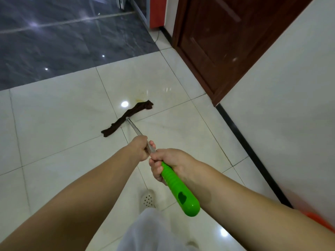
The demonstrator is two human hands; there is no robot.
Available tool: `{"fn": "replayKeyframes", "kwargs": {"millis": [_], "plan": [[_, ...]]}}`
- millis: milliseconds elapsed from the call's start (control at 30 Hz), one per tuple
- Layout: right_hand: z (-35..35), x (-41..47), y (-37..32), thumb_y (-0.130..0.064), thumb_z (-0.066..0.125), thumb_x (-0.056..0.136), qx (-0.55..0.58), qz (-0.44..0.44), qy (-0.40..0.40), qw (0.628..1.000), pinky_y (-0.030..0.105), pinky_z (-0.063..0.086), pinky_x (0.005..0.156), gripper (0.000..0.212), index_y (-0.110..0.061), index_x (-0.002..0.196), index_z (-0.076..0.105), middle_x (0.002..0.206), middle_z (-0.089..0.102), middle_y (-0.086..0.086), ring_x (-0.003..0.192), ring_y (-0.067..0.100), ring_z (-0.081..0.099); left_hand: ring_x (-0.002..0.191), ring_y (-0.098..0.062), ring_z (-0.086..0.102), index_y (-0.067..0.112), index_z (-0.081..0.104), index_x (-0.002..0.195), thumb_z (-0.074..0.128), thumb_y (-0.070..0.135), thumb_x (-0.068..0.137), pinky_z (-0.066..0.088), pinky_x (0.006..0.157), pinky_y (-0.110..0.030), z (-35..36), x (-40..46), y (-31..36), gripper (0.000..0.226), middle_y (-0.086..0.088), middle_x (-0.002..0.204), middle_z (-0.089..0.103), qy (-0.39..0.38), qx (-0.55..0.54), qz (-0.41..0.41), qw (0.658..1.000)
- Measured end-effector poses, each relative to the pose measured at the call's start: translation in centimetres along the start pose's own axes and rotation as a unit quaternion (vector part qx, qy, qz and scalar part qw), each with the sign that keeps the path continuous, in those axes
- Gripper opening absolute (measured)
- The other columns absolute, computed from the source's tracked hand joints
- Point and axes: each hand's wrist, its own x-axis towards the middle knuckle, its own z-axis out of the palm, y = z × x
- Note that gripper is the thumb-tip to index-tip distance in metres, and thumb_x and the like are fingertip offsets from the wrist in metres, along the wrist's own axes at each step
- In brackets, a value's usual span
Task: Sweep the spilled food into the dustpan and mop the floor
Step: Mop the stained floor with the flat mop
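This is a home hallway. Glossy white floor tiles (59, 113) meet dark marble flooring (54, 37) at eleven o'clock. A brown wooden door (223, 33) stands at one o'clock.

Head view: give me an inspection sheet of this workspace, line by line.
Surface: glossy white tile floor, dark tile beyond; yellowish stain just past the mop head.
Job's things: mop, brown mop head flat on the floor, metal shaft, green grip. No dustpan seen.
Clutter: nothing seen.
Grippers: left hand grips the shaft; right hand grips the green grip.
Cables: thin cord by the far baseboard.
Surroundings: brown door, white wall, black baseboard, blurred orange object at lower right.
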Motion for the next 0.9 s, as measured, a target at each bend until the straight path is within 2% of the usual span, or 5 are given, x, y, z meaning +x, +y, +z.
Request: {"fn": "replayKeyframes", "kwargs": {"millis": [267, 467, 667, 800, 900], "plan": [[0.9, -1.4, -3.2, 0.000, 0.037, 0.096, 0.078, 0.023, -0.007, 0.997, 0.009, 0.029, 0.026, 0.031, -0.019, 0.077, 0.054, 0.059, 0.040, 0.000, 0.025, 0.005, 0.035, 0.052, -0.016, 0.041, 0.007, 0.033, 0.137, 0.025, 0.012, 0.099, 0.041, 0.034, -0.019, 1.9, 1.1, 2.6, 0.039, -0.007, 0.065, 0.041, 0.000, 0.071, -0.027, 0.997], [1.0, -3.2, -5.4, -0.002, 0.039, 0.097, 0.086, 0.036, 0.001, 0.996, 0.011, 0.030, 0.025, 0.031, -0.020, 0.077, 0.055, 0.053, 0.043, 0.001, 0.025, 0.006, 0.035, 0.053, -0.016, 0.045, 0.007, 0.039, 0.128, 0.025, 0.013, 0.099, 0.041, 0.033, -0.016, 4.2, 0.5, 3.4, 0.032, -0.009, 0.068, 0.045, -0.020, 0.092, -0.038, 0.995], [1.0, -2.7, -8.6, -0.001, 0.042, 0.095, 0.030, 0.045, 0.017, 0.998, 0.009, 0.030, 0.026, 0.035, -0.018, 0.068, 0.053, 0.051, 0.044, 0.001, 0.023, 0.006, 0.036, 0.052, -0.015, 0.050, 0.008, 0.040, 0.091, 0.030, 0.015, 0.099, 0.043, 0.035, -0.018, 5.7, 1.8, 5.3, 0.015, -0.008, 0.069, 0.051, -0.011, 0.092, -0.046, 0.995], [1.3, -1.2, -10.9, 0.003, 0.038, 0.093, -0.009, 0.030, 0.023, 0.999, 0.008, 0.028, 0.027, 0.035, -0.016, 0.068, 0.051, 0.055, 0.040, 0.000, 0.024, 0.005, 0.035, 0.051, -0.015, 0.048, 0.007, 0.039, 0.098, 0.029, 0.015, 0.099, 0.042, 0.038, -0.022, 6.8, 2.9, 7.2, 0.013, -0.008, 0.068, 0.049, -0.003, 0.085, -0.036, 0.996], [1.6, 0.1, -13.4, 0.002, 0.036, 0.095, -0.038, 0.027, 0.018, 0.999, 0.008, 0.028, 0.026, 0.032, -0.011, 0.069, 0.048, 0.043, 0.041, 0.001, 0.022, 0.005, 0.035, 0.051, -0.015, 0.047, 0.007, 0.039, 0.106, 0.029, 0.016, 0.099, 0.040, 0.034, -0.018, 7.8, 3.9, 9.4, 0.015, -0.008, 0.066, 0.048, 0.002, 0.066, -0.033, 0.997]]}}
